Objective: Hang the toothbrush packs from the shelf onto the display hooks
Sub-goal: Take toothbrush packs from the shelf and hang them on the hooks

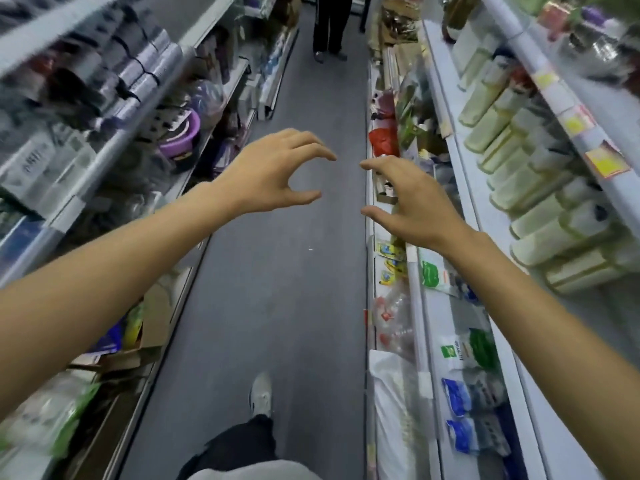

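Both arms reach out over the aisle floor (294, 289), the left hand (273, 174) and right hand (412, 199) loosely curled and holding nothing, probably readied for a grab. I cannot make out any toothbrush packs or display hooks; stocked shelves (446, 306) flank the aisle and another person (329, 26) stands ahead.
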